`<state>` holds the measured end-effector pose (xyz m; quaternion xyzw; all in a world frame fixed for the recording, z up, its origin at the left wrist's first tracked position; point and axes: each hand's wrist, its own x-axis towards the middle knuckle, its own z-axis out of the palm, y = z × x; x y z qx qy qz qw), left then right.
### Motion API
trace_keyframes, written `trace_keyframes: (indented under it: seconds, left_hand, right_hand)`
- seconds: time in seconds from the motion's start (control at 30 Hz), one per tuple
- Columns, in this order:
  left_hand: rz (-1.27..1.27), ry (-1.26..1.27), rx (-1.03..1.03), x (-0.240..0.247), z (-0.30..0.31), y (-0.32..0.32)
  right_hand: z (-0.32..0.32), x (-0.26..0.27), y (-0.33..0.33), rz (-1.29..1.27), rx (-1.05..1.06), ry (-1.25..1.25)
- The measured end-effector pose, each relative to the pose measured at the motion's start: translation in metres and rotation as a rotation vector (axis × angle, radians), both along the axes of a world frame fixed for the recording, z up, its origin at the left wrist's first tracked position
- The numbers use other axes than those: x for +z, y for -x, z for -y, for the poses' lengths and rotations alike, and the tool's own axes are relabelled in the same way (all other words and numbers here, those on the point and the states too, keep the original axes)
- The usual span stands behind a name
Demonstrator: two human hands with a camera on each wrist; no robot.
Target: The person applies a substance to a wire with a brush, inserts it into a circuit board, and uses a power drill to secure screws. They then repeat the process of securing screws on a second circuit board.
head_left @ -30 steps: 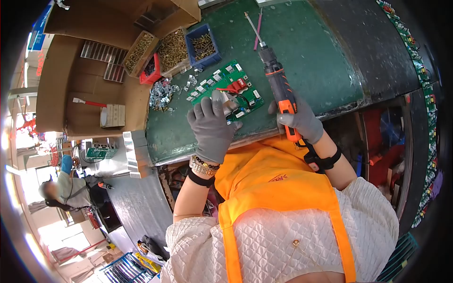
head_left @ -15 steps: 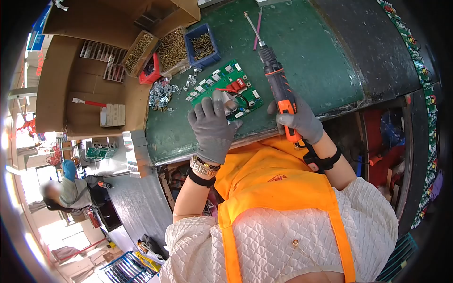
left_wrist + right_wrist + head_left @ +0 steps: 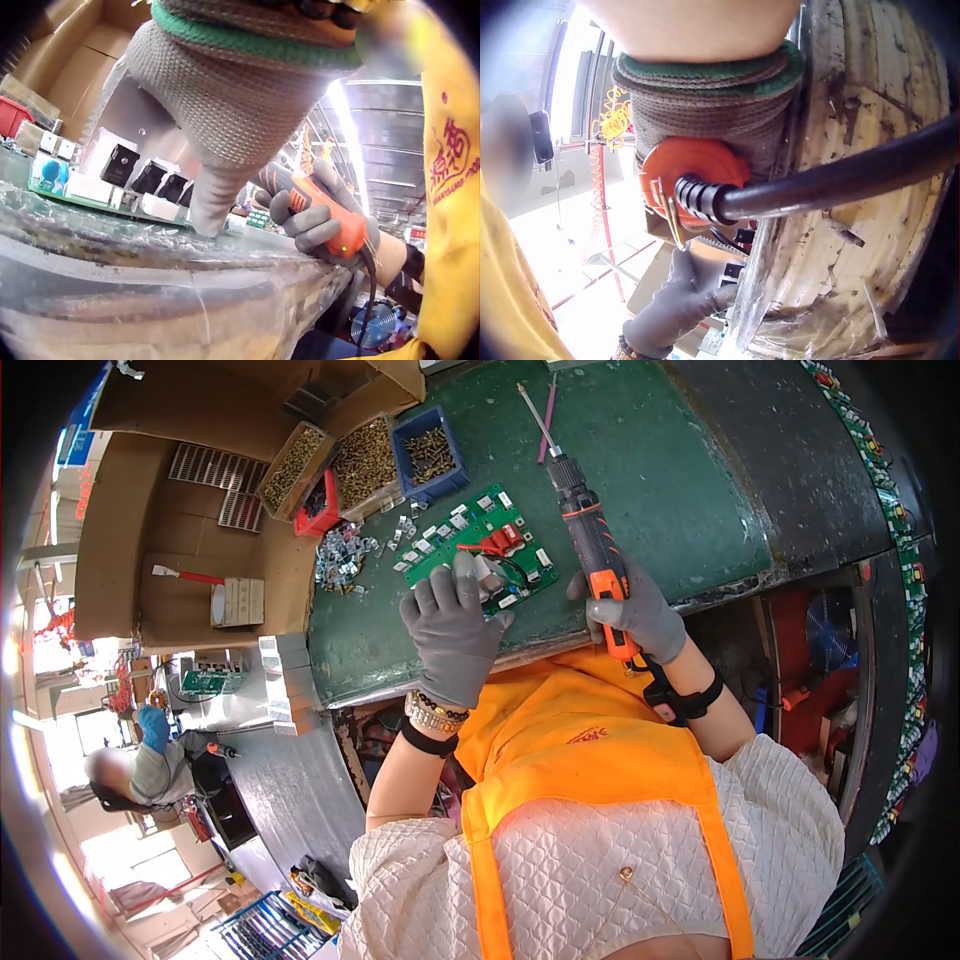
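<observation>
A green circuit board (image 3: 455, 537) with red and white parts lies on the green-topped bench. My gloved left hand (image 3: 450, 625) holds its near side, fingers bent over a metal heat sink (image 3: 142, 127). The thumb (image 3: 210, 206) points down at the board's near edge; the other fingertips are hidden behind the metal. My gloved right hand (image 3: 640, 618) grips an orange and black electric screwdriver (image 3: 590, 545) by its handle. The long bit (image 3: 540, 425) points away over the bench, to the right of the board, touching nothing.
Loose metal clips (image 3: 345, 558) lie left of the board. Behind stand a blue bin (image 3: 432, 482) and other trays of screws, beside a cardboard box (image 3: 120, 550). A purple stick (image 3: 546, 430) lies near the bit. Another person (image 3: 155, 770) works far left.
Both my hands, the circuit board and the screwdriver stay almost still. The person at the far left has moved a blue-gloved hand.
</observation>
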<state>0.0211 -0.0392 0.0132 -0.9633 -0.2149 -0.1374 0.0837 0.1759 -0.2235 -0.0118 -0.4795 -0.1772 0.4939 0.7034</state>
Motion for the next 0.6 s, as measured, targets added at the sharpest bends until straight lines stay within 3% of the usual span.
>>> trace_keyframes:
  seconds: [0.6]
  left_hand:
    - [0.019,-0.017,-0.04,-0.0009,-0.0016,0.001]
  right_hand:
    - [-0.0008,0.0024,0.001,0.002,-0.007,0.002]
